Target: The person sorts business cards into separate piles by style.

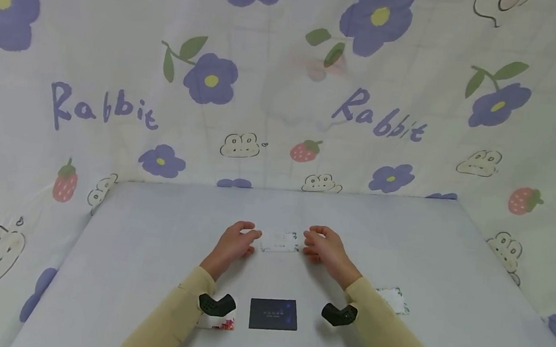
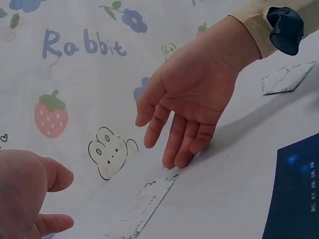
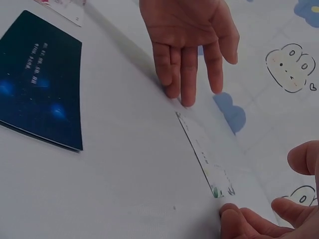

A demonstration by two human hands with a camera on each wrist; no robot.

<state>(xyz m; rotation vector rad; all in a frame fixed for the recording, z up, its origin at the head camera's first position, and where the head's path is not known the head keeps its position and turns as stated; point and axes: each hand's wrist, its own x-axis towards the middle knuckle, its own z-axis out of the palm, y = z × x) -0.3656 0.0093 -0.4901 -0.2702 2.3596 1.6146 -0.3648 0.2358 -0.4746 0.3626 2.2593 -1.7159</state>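
Nearest, a flat, dark blue card (image 1: 272, 323) bears small pale print too fine to read; beside it a red-patterned card (image 1: 223, 323) lies partly hidden by the left sleeve (image 1: 172, 307); a white leafy card (image 1: 395, 300) lies by the right sleeve (image 1: 393, 332); farther on, the left hand (image 1: 234, 245) and right hand (image 1: 327, 251) hold nothing, fingers loosely extended, at either end of a thin white card (image 1: 279, 243) flat on the table (image 1: 155, 212), contact unclear; behind, a creased curtain (image 1: 283, 108) reads "Rabbit" twice in purple.
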